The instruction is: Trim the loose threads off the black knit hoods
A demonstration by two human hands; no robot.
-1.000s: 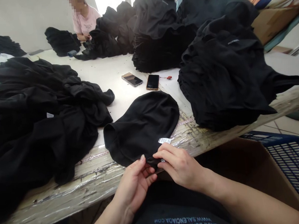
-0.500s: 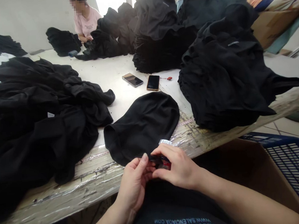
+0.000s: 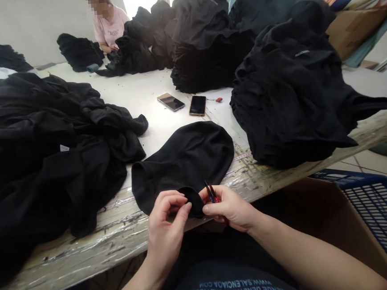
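A black fabric hood [image 3: 184, 161] lies flat at the near edge of the table [image 3: 146, 95]. My left hand [image 3: 166, 229] pinches the hood's near hem with thumb and fingers and folds it up. My right hand [image 3: 230, 207] sits just right of that hem, closed around small thread snips [image 3: 211, 192] with a red handle, blades pointing up. The hood's white label is no longer in sight.
Heaps of black garments lie left [image 3: 43, 152], right [image 3: 293, 92] and at the back [image 3: 205, 41]. Two phones [image 3: 171, 102] [image 3: 197, 105] rest mid-table. A person in a pink top [image 3: 108, 26] sits at the far end. A blue crate [image 3: 379, 210] and a cardboard box [image 3: 319, 215] stand at lower right.
My left hand has lifted and folded the hood's near hem, hiding the white label. My right hand has turned so the snips' blades stick up.
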